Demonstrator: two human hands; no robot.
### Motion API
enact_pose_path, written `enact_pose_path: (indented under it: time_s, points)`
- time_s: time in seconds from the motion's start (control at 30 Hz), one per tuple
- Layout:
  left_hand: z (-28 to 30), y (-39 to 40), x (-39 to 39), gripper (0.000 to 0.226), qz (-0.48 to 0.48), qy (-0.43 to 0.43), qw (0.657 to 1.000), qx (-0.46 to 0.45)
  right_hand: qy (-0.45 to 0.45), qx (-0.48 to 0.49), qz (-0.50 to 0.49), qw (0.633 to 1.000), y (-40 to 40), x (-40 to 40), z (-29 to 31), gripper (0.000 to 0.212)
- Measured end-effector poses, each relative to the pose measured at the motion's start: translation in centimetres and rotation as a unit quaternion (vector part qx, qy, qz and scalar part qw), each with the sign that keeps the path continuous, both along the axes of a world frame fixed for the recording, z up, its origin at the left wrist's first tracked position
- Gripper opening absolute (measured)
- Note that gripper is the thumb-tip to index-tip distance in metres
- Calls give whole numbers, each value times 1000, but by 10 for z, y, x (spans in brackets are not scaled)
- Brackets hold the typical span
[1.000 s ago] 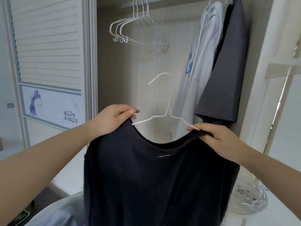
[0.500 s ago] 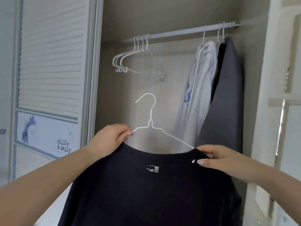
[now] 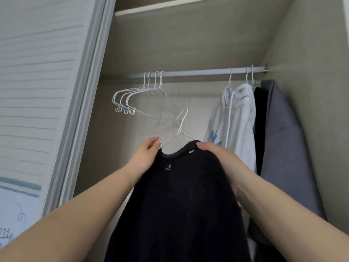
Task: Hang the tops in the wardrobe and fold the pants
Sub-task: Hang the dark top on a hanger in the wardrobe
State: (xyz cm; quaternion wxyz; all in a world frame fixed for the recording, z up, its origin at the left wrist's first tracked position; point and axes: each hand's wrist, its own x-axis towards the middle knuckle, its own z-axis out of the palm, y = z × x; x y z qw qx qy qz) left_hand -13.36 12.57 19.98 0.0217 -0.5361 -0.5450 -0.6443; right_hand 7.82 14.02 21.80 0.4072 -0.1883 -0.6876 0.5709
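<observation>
A black top (image 3: 181,205) hangs on a white wire hanger (image 3: 180,129) that I hold up inside the open wardrobe. My left hand (image 3: 145,157) pinches the top's left shoulder over the hanger arm. My right hand (image 3: 213,154) grips the right shoulder of the top, covering that end of the hanger. The hanger's hook points up and sits well below the metal rail (image 3: 198,73), in the gap between the empty hangers and the hung clothes.
Several empty white wire hangers (image 3: 136,99) hang at the rail's left part. A white hoodie (image 3: 238,120), a black garment (image 3: 260,125) and a grey garment (image 3: 283,140) hang at the right. A slatted sliding door (image 3: 43,95) stands at the left.
Both hands have lifted the top and hanger up toward the rail and come closer together. The view has tilted upward, so the rail and the shelf above it now show.
</observation>
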Motion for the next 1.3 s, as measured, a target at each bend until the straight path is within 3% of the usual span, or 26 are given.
enact_pose_path:
  time_s: [0.13, 0.43, 0.77, 1.03, 1.2, 1.3]
  points:
    - [13, 38, 3, 27, -178, -44, 983, 11, 65, 51, -80, 993, 23, -34, 32, 12]
    - [83, 116, 29, 29, -339, -20, 938, 75, 33, 218, -266, 938, 95, -55, 157, 19]
    - [132, 162, 48, 47, -377, 27, 918, 121, 10, 232, -372, 899, 139, -60, 228, 14]
    - [124, 193, 57, 46, -374, 73, 920, 88, -4, 183, -418, 890, 172, -44, 222, 15]
    - [113, 199, 67, 48, -374, 87, 921, 66, -21, 178, -396, 901, 177, -31, 211, 12]
    - [110, 196, 69, 48, -380, 68, 920, 62, -26, 252, -441, 861, 177, -27, 208, 17]
